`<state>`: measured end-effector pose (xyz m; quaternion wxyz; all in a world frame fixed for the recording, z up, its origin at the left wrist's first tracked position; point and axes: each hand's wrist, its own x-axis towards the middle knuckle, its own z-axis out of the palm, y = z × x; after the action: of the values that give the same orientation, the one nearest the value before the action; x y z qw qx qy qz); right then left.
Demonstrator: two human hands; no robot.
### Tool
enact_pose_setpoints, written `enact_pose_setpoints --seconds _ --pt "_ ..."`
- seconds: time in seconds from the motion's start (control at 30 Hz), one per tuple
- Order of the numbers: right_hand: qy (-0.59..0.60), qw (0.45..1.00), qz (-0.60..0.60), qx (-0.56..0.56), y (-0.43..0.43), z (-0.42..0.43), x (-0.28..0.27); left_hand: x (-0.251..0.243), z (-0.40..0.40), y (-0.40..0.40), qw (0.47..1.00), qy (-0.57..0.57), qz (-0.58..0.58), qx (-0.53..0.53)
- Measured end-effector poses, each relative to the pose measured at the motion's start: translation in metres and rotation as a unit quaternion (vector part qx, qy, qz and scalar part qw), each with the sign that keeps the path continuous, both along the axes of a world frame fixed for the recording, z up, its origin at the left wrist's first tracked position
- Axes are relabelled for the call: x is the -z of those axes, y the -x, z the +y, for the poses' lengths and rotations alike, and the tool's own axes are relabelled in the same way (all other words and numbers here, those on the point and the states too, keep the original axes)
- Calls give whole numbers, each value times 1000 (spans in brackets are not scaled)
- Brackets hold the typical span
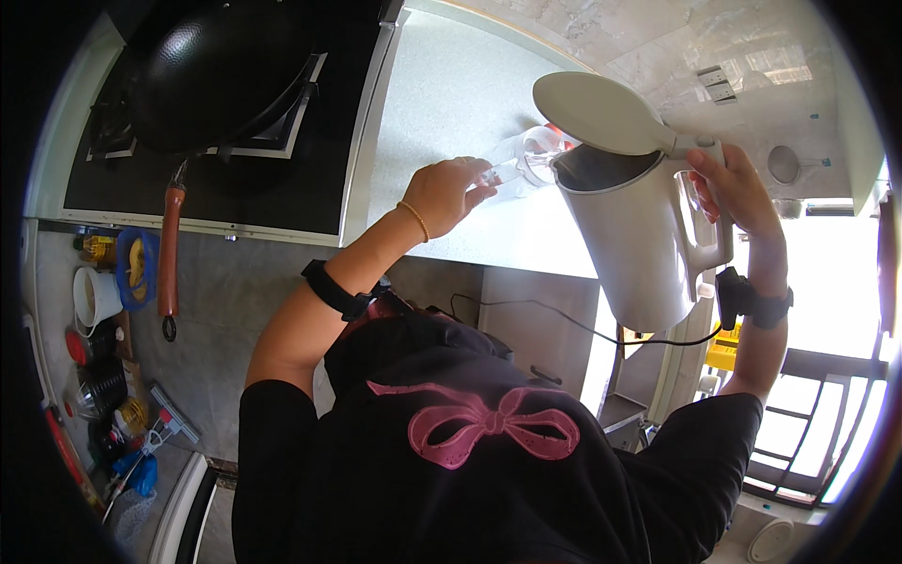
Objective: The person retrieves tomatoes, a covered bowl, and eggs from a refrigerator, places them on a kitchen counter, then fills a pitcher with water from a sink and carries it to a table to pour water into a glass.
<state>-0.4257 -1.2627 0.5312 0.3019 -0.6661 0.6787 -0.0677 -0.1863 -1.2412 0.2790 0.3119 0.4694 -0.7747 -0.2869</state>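
My left hand (447,194), with a beaded bracelet at the wrist, grips a clear vessel (539,151) at its near end, over the light countertop (437,92). A small red part shows behind the vessel; its exact shape is partly hidden. My right hand (733,187) is closed around the handle of a whitish kettle (627,247). The kettle's lid (599,113) stands raised, and its metal interior shows. Its rim, on the spout side, is close beside the clear vessel. Whether they touch, or whether any liquid is flowing, I cannot tell.
A black wok (211,77) sits on the gas hob at the left, its wooden handle (169,247) reaching past the counter edge. Below are a white bucket (95,299), a blue basket (137,268) and bottles. A black cable (550,304) hangs by my right wrist. Wall sockets (717,84) are beyond.
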Motion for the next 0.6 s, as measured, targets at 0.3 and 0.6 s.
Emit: enact_pose_setpoints --seconds 0.3,0.6 --pt "-30 999 10 -13 -7 -8 -4 -3 1 0 1000 -20 1 -3" --pt "-41 998 28 -35 -11 -12 -8 9 -1 2 1000 12 8 -1"
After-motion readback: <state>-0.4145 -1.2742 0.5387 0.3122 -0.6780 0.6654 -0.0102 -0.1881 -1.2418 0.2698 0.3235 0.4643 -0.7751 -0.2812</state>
